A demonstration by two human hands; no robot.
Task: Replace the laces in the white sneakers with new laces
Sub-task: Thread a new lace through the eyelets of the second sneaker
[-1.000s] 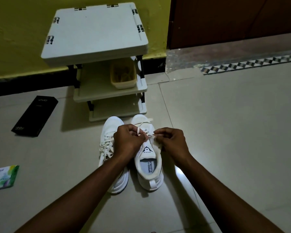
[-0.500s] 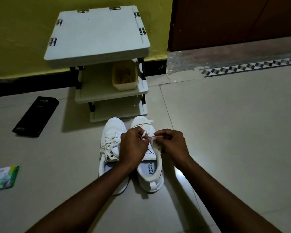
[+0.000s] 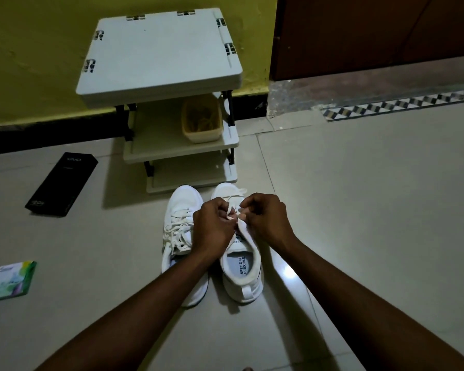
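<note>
Two white sneakers stand side by side on the tiled floor, toes pointing away from me. The left sneaker [image 3: 178, 226] has its cream laces tied in a loose bunch. Over the tongue of the right sneaker [image 3: 241, 266], my left hand [image 3: 213, 227] and my right hand [image 3: 268, 220] meet, each pinching the cream lace [image 3: 229, 207] of that shoe between curled fingers. The eyelets under my hands are hidden.
A small white three-tier rack [image 3: 158, 54] stands just beyond the shoes against the yellow wall, with a yellowish tub [image 3: 202, 120] on its middle shelf. A black box [image 3: 62, 184] and a small green packet [image 3: 11, 281] lie on the floor at left. A brown door [image 3: 373, 33] is at far right.
Both hands have stayed on the right sneaker's lace, shifting slightly toward the toe, with the right hand raised a little. The shoes have not moved.
</note>
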